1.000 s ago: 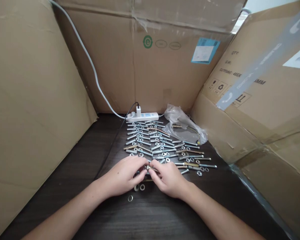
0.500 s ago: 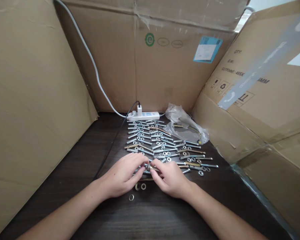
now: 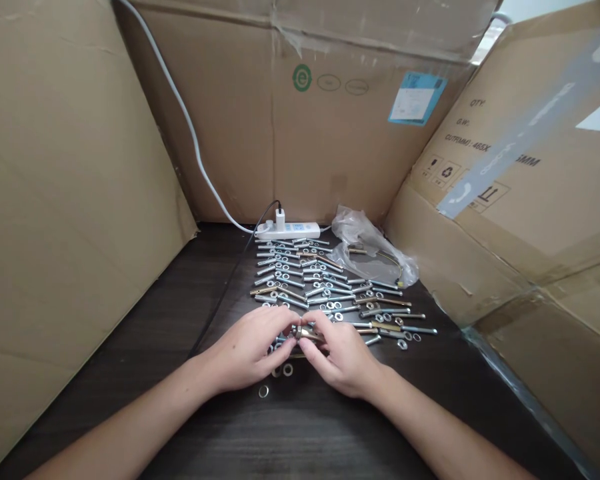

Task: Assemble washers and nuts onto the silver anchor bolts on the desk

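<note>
In front of me both hands meet over one brass-coloured bolt (image 3: 311, 335). My right hand (image 3: 344, 355) is closed around its shaft, thumb and index finger pinching. At the bolt's left end sits a hex nut (image 3: 299, 331), between the thumb and fingertips of my left hand (image 3: 254, 347). The fingers partly cover both parts. Just below my left hand lie a flat washer (image 3: 287, 369) and, nearer to me, a thin ring washer (image 3: 263, 391). Beyond the hands, rows of silver and brass-coloured bolts (image 3: 333, 299), sleeves, nuts and washers spread across the dark table (image 3: 145, 347).
A white power strip (image 3: 290, 231) with a plugged-in charger (image 3: 280, 219) stands behind the rows. Its black cable (image 3: 225, 287) runs down the left. A clear plastic bag (image 3: 365, 247) lies at the back right. Cardboard walls (image 3: 220, 120) enclose three sides.
The hands stay together on the bolt. My left fingers have shifted slightly around the nut, and my right index finger has risen a little. The whole view has shifted slightly.
</note>
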The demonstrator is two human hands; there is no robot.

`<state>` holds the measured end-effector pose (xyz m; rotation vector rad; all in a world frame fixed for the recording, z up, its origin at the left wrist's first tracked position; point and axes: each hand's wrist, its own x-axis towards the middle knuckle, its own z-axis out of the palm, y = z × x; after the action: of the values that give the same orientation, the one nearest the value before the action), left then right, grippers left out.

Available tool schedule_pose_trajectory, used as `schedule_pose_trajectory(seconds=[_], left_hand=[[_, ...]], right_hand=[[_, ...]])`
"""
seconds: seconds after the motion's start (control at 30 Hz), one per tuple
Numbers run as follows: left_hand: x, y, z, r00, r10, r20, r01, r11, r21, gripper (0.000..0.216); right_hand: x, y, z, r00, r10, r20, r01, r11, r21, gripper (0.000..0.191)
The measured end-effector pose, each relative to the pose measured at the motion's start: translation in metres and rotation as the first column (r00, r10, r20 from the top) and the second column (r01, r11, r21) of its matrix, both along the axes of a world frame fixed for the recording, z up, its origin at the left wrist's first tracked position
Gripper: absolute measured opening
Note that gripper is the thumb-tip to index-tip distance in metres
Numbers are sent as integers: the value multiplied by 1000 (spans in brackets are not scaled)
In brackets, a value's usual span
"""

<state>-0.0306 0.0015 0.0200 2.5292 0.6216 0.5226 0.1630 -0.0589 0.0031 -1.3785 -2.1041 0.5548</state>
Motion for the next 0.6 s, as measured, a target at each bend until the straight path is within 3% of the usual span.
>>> schedule_pose_trajectory(seconds=[0.33,0.6], left_hand=[[-1,-9,7,996,-60,64,50,988,148,14],[2,-12,4,996,-60,71,47,984,170,15]], right_hand=[[3,-1,-3,999,-23,-29,24,999,38,19],[3,-2,-2,998,-24,-55,27,999,43,17]])
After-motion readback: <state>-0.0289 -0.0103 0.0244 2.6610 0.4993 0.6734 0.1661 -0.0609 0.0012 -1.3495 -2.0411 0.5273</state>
